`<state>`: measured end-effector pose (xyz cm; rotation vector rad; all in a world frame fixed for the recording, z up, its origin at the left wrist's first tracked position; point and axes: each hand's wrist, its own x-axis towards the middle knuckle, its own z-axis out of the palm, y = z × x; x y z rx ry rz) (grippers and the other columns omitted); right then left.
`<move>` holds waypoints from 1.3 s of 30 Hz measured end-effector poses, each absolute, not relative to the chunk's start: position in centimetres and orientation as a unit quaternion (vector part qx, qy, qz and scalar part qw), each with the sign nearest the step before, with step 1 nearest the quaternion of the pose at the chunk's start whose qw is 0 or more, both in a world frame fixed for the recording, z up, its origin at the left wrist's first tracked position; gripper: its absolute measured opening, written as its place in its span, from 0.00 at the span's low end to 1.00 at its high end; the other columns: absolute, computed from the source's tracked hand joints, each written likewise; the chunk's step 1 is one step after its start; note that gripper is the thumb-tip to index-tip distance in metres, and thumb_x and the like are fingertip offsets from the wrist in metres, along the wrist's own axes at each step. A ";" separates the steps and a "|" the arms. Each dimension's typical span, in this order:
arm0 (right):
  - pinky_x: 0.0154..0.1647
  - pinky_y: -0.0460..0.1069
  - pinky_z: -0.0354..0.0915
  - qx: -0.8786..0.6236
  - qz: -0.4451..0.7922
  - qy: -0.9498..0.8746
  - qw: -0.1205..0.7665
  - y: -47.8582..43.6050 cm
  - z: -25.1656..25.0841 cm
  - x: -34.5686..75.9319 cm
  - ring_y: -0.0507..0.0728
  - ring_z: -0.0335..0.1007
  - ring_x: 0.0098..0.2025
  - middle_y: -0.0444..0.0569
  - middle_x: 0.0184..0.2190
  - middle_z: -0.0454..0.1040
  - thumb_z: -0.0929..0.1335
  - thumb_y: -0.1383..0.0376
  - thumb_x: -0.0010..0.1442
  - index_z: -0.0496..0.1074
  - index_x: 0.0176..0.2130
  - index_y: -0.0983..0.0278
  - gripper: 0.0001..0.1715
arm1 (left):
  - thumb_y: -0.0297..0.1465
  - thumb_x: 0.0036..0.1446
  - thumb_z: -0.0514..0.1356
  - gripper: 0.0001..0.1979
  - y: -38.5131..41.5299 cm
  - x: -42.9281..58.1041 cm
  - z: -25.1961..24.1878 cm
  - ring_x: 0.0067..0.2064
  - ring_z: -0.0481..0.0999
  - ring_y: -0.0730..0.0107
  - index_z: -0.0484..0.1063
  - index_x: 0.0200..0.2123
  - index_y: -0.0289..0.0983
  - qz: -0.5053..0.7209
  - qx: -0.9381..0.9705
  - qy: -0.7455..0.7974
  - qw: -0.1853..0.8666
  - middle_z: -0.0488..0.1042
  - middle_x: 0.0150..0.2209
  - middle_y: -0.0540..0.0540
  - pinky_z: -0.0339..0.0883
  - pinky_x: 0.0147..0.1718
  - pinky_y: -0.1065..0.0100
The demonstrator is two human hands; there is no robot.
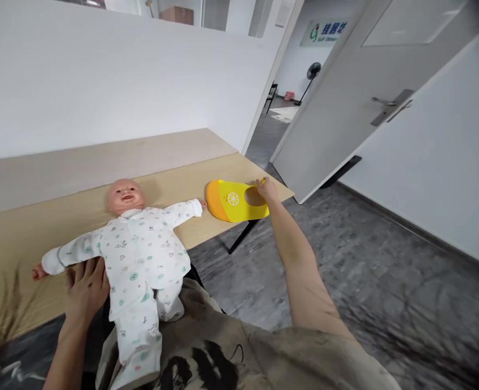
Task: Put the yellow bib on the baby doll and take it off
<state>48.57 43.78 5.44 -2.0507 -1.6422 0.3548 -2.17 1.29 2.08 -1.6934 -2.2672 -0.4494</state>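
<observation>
A baby doll (pixel 136 246) in white patterned pyjamas lies on its back on the wooden table (pixel 28 227), arms spread, its legs hanging over the near edge onto my lap. My left hand (pixel 85 287) rests against the doll's side under its arm, fingers wrapped on the cloth. My right hand (pixel 266 189) reaches far right and grips the neck edge of a yellow and orange silicone bib (pixel 229 200) that lies near the table's right end.
A white wall runs behind the table. On the right a white door (pixel 357 103) stands open onto a corridor, and the floor (pixel 345 260) is grey. A black table leg (pixel 243 235) shows under the right end. Dry plant stems (pixel 4 309) stand at lower left.
</observation>
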 end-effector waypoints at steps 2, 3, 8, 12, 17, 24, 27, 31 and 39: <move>0.64 0.53 0.62 -0.740 0.140 -0.603 0.263 43.8 4.8 48.8 0.63 0.68 0.64 0.69 0.63 0.70 0.60 0.59 0.76 0.66 0.66 0.72 0.28 | 0.39 0.69 0.41 0.28 1.3 -2.3 2.1 0.66 0.68 0.35 0.74 0.57 0.35 -0.139 -0.586 -0.785 0.142 0.74 0.60 0.27 0.52 0.68 0.35; 0.65 0.52 0.61 -0.737 0.144 -0.603 0.270 43.8 4.5 48.9 0.62 0.68 0.65 0.68 0.64 0.69 0.60 0.59 0.76 0.65 0.67 0.71 0.28 | 0.39 0.69 0.41 0.28 1.4 -2.4 2.0 0.66 0.68 0.35 0.74 0.57 0.35 -0.132 -0.586 -0.786 0.144 0.74 0.60 0.27 0.53 0.67 0.35; 0.71 0.53 0.57 -0.732 0.169 -0.591 0.293 43.9 3.6 48.9 0.63 0.63 0.69 0.67 0.68 0.65 0.58 0.64 0.74 0.62 0.69 0.75 0.30 | 0.38 0.70 0.41 0.28 1.4 -3.0 1.7 0.65 0.69 0.36 0.73 0.58 0.34 -0.097 -0.591 -0.787 0.149 0.74 0.61 0.29 0.54 0.67 0.37; 0.72 0.54 0.57 -0.715 0.195 -0.602 0.296 44.1 4.2 48.8 0.64 0.61 0.71 0.64 0.71 0.61 0.63 0.59 0.72 0.59 0.72 0.73 0.36 | 0.37 0.72 0.40 0.28 1.3 -2.9 2.0 0.64 0.69 0.38 0.73 0.58 0.30 -0.075 -0.593 -0.786 0.159 0.74 0.61 0.29 0.54 0.67 0.40; 0.75 0.56 0.53 -0.708 0.201 -0.597 0.319 43.8 5.1 49.7 0.66 0.57 0.74 0.66 0.72 0.58 0.64 0.57 0.71 0.58 0.72 0.73 0.38 | 0.36 0.73 0.39 0.28 1.2 -2.3 2.6 0.65 0.69 0.41 0.71 0.59 0.28 -0.061 -0.593 -0.787 0.160 0.73 0.62 0.29 0.52 0.68 0.40; 0.70 0.60 0.56 -0.737 0.090 -0.524 0.417 40.3 5.2 52.5 0.68 0.64 0.66 0.72 0.62 0.69 0.60 0.58 0.68 0.68 0.60 0.74 0.29 | 0.39 0.73 0.40 0.31 1.1 -1.9 2.7 0.63 0.70 0.34 0.74 0.56 0.22 -0.109 -0.608 -0.767 0.173 0.75 0.58 0.25 0.55 0.65 0.34; 0.59 0.59 0.66 -0.695 0.053 -0.510 0.505 36.4 5.2 51.7 0.64 0.73 0.51 0.66 0.51 0.76 0.59 0.56 0.66 0.72 0.49 0.70 0.24 | 0.37 0.73 0.40 0.31 1.1 -1.6 3.0 0.64 0.68 0.32 0.73 0.58 0.21 -0.108 -0.612 -0.767 0.159 0.75 0.58 0.24 0.55 0.64 0.32; 0.45 0.54 0.70 -0.540 0.184 -0.605 0.556 28.8 4.5 45.3 0.59 0.74 0.37 0.54 0.36 0.80 0.64 0.48 0.64 0.75 0.41 0.65 0.24 | 0.36 0.73 0.40 0.29 1.3 -1.1 3.5 0.63 0.69 0.36 0.75 0.56 0.23 -0.101 -0.592 -0.786 0.149 0.75 0.58 0.25 0.55 0.65 0.34; 0.57 0.55 0.69 -0.347 0.670 -0.556 0.349 19.9 2.6 27.7 0.59 0.77 0.48 0.49 0.44 0.83 0.73 0.59 0.53 0.82 0.40 0.60 0.14 | 0.33 0.73 0.44 0.26 1.2 -0.5 3.9 0.69 0.62 0.36 0.69 0.62 0.23 -0.109 -0.568 -0.812 0.072 0.70 0.64 0.27 0.45 0.69 0.34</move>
